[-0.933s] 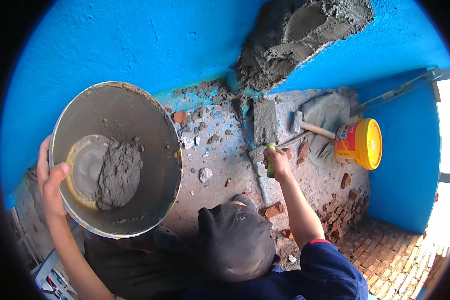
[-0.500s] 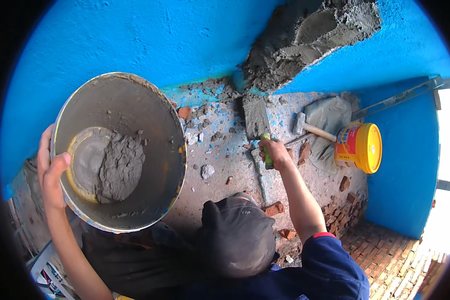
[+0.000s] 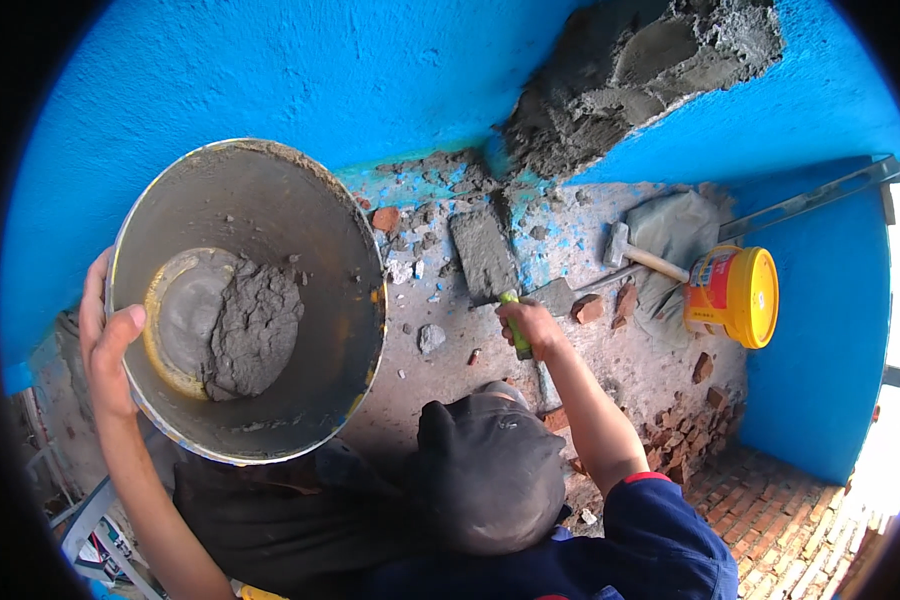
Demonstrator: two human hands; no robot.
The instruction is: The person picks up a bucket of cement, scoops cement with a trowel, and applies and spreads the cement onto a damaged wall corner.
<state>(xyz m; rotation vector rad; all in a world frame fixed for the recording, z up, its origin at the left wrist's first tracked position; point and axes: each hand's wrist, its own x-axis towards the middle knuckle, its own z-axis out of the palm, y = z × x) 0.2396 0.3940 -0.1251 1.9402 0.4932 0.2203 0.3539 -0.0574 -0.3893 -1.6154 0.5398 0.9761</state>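
Thumb and fingers of the left hand [image 3: 110,350] clamp the left side of a large bucket [image 3: 320,240], mouth tipped toward the camera; the bucket's wall hides most of the fingers. Grey mortar [image 3: 258,335] lies heaped inside, covering part of the bottom. In the lower middle, a rounded dark cloth shape [image 3: 490,475] is hard to make out and blocks the floor. Above it, well apart from the left hand, the right hand [image 3: 535,328] closes around the green handle of a trowel [image 3: 484,255], whose blade is coated grey; whether the blade touches the floor, I cannot tell. Farther right lies a hammer [image 3: 620,245], its handle's tip unclear against a yellow pail [image 3: 750,295], while glare washes out the right edge.
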